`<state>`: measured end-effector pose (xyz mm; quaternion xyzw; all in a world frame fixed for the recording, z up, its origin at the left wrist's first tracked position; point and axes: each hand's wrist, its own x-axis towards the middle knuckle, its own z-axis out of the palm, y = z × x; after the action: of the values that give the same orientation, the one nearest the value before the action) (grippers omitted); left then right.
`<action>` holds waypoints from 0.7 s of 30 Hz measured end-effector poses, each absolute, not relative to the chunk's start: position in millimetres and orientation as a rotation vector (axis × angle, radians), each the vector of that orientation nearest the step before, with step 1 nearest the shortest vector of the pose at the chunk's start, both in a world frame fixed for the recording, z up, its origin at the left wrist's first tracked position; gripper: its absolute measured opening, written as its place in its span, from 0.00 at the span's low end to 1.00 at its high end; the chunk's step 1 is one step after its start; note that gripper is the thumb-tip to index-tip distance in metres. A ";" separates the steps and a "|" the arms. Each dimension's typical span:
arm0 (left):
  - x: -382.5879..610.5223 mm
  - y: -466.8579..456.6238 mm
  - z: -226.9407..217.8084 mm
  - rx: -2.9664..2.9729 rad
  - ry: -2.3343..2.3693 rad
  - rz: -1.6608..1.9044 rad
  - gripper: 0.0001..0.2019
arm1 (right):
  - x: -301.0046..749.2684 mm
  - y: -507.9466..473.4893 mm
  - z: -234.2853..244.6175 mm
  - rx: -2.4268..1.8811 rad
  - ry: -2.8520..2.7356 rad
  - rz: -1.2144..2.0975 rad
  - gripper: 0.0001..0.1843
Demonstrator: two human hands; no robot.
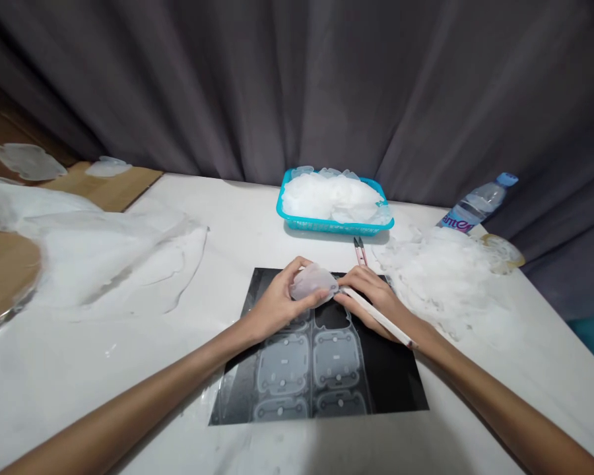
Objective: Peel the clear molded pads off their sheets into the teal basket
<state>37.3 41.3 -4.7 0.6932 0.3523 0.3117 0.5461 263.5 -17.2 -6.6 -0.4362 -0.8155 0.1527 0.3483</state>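
Observation:
My left hand [283,300] is closed round a small translucent, frosted plastic piece [313,284], thumb in front and fingers behind. My right hand [371,298] grips a slim tool with a long white handle [380,316], and its tip is hidden at the piece's right edge. Both hands are above a black mat [391,389]. On the mat lies a clear plastic sheet [286,363] with rounded outlined shapes, and one shape near its top is cut out. Just beyond my right hand are small pink-handled snips [360,252], partly hidden by my fingers.
A turquoise basket [336,227] heaped with translucent pieces stands at the back. To the right are a pile of plastic scraps [440,277], a tape roll [503,251] and a water bottle [478,204]. Large plastic sheets [103,257] and cardboard [123,188] lie left, before a grey curtain [297,86].

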 end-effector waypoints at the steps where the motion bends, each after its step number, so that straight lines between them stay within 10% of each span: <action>1: 37.6 42.0 -4.5 1.644 0.821 0.749 0.17 | 262.3 -17.1 -6.7 -1.116 -2.124 0.365 0.07; 21: 15.4 79.9 11.2 1.197 1.043 0.922 0.14 | 259.5 -29.6 -22.7 -1.401 -2.045 0.023 0.07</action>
<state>15.4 79.9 11.2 0.5179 0.4511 0.3988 0.6077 259.5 -29.6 -22.7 -0.5345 -0.7800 0.0087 0.3254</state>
